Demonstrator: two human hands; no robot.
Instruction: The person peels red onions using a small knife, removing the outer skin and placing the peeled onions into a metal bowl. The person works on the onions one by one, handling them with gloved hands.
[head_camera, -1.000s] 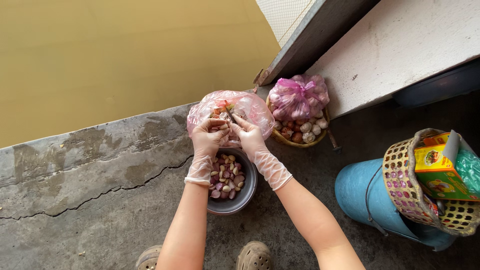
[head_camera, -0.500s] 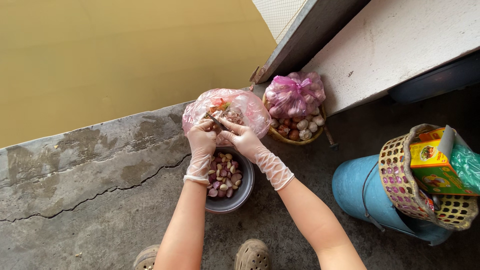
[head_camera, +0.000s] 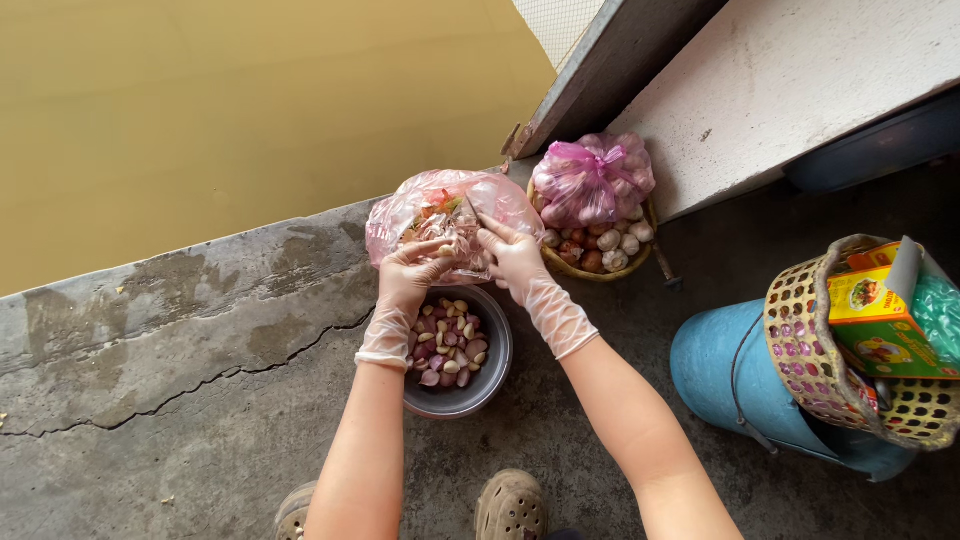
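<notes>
Both my hands wear thin clear gloves and work close together over a grey metal bowl (head_camera: 490, 385) of peeled garlic cloves and shallots. My left hand (head_camera: 412, 272) pinches a small pale clove. My right hand (head_camera: 512, 257) is closed on something small I cannot make out, its fingertips against the left hand. Just behind them lies a pink plastic bag (head_camera: 400, 215) of peels and scraps.
A woven basket (head_camera: 590, 268) of garlic bulbs and shallots holds a tied pink bag (head_camera: 590, 178). At right a blue bucket (head_camera: 720, 380) carries a woven plastic basket (head_camera: 800, 350) with a yellow-green box (head_camera: 885, 330). Cracked concrete floor (head_camera: 180, 390), yellow wall behind, my shoes below.
My hands stay over the bowl, fingers shifting slightly on the small piece; the view has drifted a little. Nothing else has moved.
</notes>
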